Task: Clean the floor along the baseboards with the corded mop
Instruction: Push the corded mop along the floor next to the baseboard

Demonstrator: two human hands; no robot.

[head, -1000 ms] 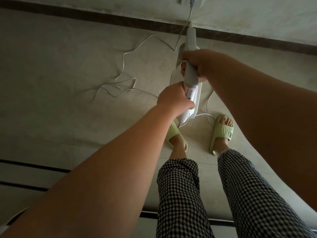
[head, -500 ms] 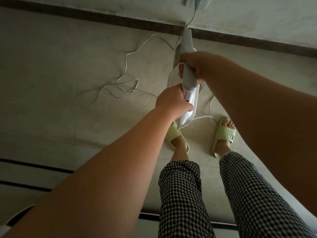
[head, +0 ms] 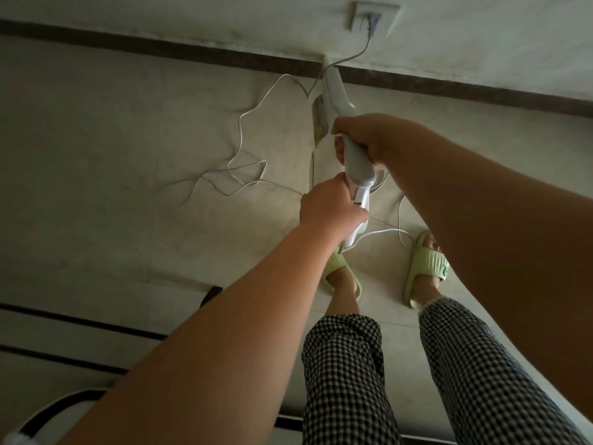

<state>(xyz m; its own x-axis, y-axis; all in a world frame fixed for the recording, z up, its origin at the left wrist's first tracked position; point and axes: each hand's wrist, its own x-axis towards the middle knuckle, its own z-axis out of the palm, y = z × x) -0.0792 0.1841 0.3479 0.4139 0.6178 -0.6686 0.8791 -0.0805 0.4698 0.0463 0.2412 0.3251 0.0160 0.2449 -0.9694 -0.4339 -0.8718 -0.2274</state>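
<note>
I hold the white corded mop (head: 335,94) upright in front of me, seen from above along its handle. My right hand (head: 369,136) grips the upper grey part of the handle. My left hand (head: 330,210) grips the lower white part just beneath it. The mop's body and head (head: 321,123) show partly behind the handle, close to the dark baseboard (head: 192,54) at the far wall. Its white cord (head: 244,168) lies in loose loops on the pale tiled floor to the left and runs up to a wall socket (head: 372,17).
My feet in green slippers (head: 426,264) stand right behind the mop, with a cord loop touching the right slipper. Dark floor stripes (head: 80,319) cross at lower left. A white round object with a dark rim (head: 48,415) sits at the bottom left corner.
The view has tilted up, so the wall socket and more wall show. The mop handle and both hands have shifted slightly toward the baseboard. Grips are unchanged.
</note>
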